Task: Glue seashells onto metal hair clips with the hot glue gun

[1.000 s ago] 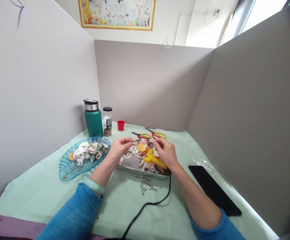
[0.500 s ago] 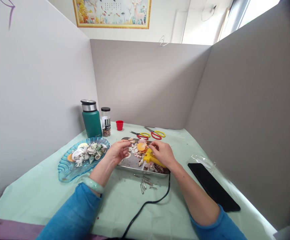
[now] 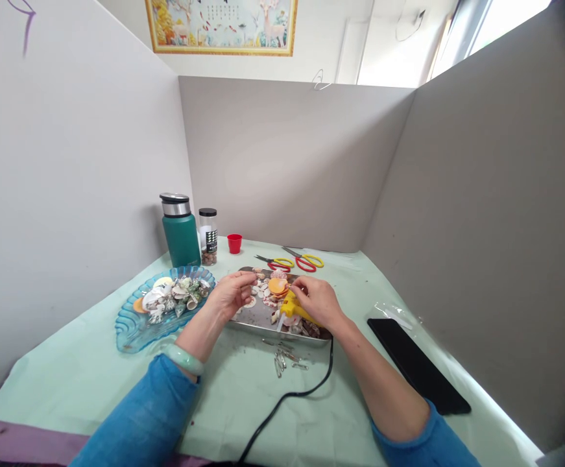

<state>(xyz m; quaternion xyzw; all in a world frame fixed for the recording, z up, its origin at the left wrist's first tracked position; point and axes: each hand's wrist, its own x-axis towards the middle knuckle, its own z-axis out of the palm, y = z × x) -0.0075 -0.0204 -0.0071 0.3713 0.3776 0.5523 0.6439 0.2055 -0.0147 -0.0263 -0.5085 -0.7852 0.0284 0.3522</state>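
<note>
My left hand hovers over the left part of a metal tray, thumb and fingers pinched together. Whatever it may hold is too small to name. Across from it, my right hand is also closed in a pinch above a yellow glue gun, and I cannot make out what is between its fingertips. The glue gun lies in the tray with its nozzle toward me. Orange shell discs and several small shells are spread around it in the tray.
A blue glass dish of shells stands left, before a green bottle and a jar. Behind the tray are a red cup and scissors. Metal clips, a black cord and a black slab lie nearer.
The whole view has shifted very slightly to the right. Both hands keep almost the same pinched poses over the tray, and the objects on the table stay where they were.
</note>
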